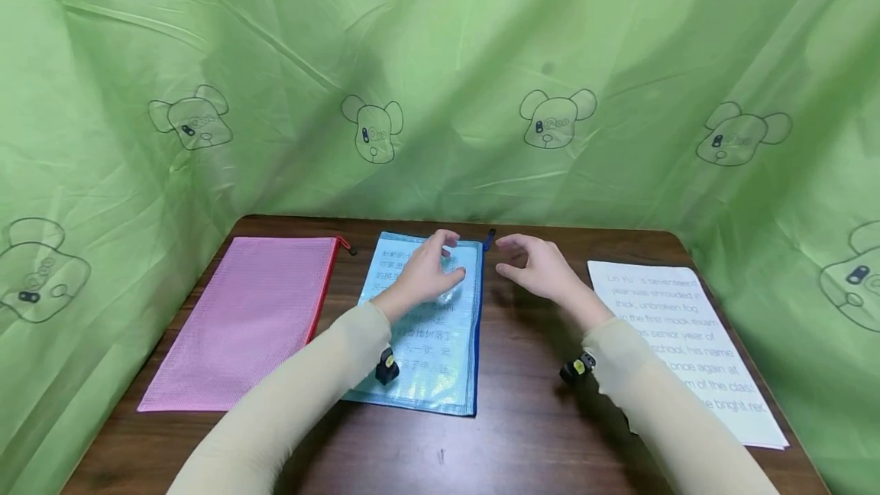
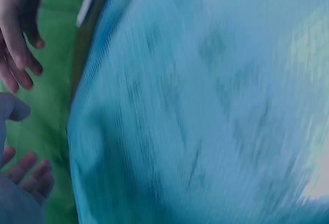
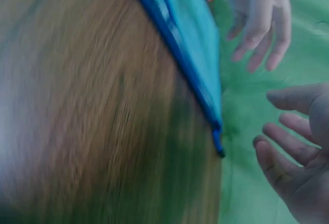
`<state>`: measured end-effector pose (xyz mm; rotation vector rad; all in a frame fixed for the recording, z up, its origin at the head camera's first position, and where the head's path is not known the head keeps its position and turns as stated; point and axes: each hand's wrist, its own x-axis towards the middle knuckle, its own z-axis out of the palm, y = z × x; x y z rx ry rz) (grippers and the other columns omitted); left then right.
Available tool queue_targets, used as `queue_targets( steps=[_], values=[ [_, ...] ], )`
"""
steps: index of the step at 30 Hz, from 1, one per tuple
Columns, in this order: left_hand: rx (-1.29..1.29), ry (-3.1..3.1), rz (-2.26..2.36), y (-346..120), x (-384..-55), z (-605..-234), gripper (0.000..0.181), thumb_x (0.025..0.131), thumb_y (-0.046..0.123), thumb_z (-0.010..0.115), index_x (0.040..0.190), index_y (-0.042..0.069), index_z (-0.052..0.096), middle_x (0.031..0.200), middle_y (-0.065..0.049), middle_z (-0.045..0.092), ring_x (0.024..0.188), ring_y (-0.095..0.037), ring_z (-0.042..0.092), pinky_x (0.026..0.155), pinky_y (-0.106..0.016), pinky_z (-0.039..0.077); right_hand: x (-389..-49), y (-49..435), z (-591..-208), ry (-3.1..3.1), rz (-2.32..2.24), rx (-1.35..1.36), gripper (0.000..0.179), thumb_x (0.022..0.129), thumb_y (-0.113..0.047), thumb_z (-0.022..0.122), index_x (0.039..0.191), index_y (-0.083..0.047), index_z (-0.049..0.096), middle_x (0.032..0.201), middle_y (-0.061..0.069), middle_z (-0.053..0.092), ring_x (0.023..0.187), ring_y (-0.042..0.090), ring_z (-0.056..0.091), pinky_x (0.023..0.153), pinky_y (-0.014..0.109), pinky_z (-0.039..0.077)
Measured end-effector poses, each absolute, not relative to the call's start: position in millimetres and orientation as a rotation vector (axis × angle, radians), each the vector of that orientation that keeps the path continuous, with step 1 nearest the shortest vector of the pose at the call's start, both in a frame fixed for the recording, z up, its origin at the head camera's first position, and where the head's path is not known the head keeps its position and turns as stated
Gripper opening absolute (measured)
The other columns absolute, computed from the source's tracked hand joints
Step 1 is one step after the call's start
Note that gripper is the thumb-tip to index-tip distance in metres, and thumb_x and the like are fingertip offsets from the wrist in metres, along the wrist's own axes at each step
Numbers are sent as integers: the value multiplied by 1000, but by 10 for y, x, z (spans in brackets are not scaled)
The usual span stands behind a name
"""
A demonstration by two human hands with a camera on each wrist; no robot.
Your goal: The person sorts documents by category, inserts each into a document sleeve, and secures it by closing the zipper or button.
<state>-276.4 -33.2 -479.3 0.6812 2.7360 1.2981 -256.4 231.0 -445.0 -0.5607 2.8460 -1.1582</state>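
Observation:
A blue zip pouch (image 1: 412, 342) with a printed sheet showing through lies on the table, its dark blue zipper (image 3: 175, 44) along the right side. Over the pouch's upper part hovers my left hand (image 1: 428, 270), fingers loosely bent and holding nothing. My right hand (image 1: 539, 267) is in the air just right of the pouch's top corner, near the zipper pull (image 1: 489, 241), thumb and fingers apart with nothing between them. In the right wrist view the right hand (image 3: 300, 147) faces the left hand (image 3: 262, 23). The left wrist view of the pouch (image 2: 195, 100) is blurred.
A pink zip pouch (image 1: 247, 319) with a red zipper lies at the table's left. White printed sheets (image 1: 660, 304) lie at the right, partly under the right forearm. The brown wooden table (image 1: 529, 434) is bordered by a green fabric curtain (image 1: 454, 37).

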Motion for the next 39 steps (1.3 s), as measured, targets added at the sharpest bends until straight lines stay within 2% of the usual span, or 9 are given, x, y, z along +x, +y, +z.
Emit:
queue_targets(
  steps=[8, 16, 24, 28, 34, 37, 39],
  values=[
    [708, 2718, 1196, -396, -3117, -4838, 75, 102, 22, 79, 164, 10, 39, 161, -10, 52, 148, -33, 51, 120, -48, 45, -2837, 2433, -4627, 2815, -1093, -620, 58, 99, -17, 82, 151, -1, 61, 147, 17, 66, 138, 41, 61, 112, 59, 50],
    [657, 2710, 1105, -390, -3313, -4890, 83, 101, 27, 80, 168, 13, 34, 165, -11, 50, 152, -33, 47, 123, -50, 41, -3053, 2407, -4815, 2809, -1103, -598, 67, 99, -15, 81, 159, -4, 53, 160, 18, 56, 141, 38, 57, 106, 59, 52],
    [606, 2675, 1079, -353, -3383, -5031, 85, 101, 35, 81, 169, 16, 33, 168, -7, 48, 153, -29, 46, 124, -48, 40, -3129, 2387, -4910, 2784, -1113, -585, 72, 98, -13, 82, 161, -3, 50, 159, 22, 56, 148, 42, 50, 115, 61, 46],
    [603, 2663, 1076, -342, -3399, -5075, 86, 100, 35, 82, 169, 17, 33, 165, -6, 52, 149, -29, 51, 121, -49, 43, -3153, 2381, -4946, 2794, -1094, -577, 72, 97, -13, 83, 160, -3, 51, 159, 21, 56, 148, 42, 50, 119, 61, 42],
    [620, 2642, 1121, -345, -3431, -5103, 84, 97, 25, 86, 166, 15, 40, 154, -9, 59, 143, -32, 55, 116, -51, 47, -3190, 2332, -4993, 2788, -1106, -584, 69, 96, -11, 83, 159, -5, 54, 160, 18, 56, 148, 41, 50, 121, 60, 40],
    [648, 2664, 1115, -348, -3448, -5113, 82, 95, 21, 88, 163, 14, 43, 148, -10, 59, 138, -30, 55, 115, -50, 47, -3191, 2289, -5013, 2789, -1148, -594, 67, 97, -9, 82, 158, -5, 55, 160, 16, 57, 149, 39, 50, 122, 59, 39],
    [656, 2681, 1117, -352, -3457, -5112, 81, 95, 20, 87, 162, 14, 43, 141, -10, 59, 132, -28, 56, 119, -52, 41, -3181, 2254, -5015, 2780, -1202, -602, 65, 98, -8, 80, 158, -6, 55, 159, 14, 58, 149, 37, 50, 122, 59, 38]
  ],
)
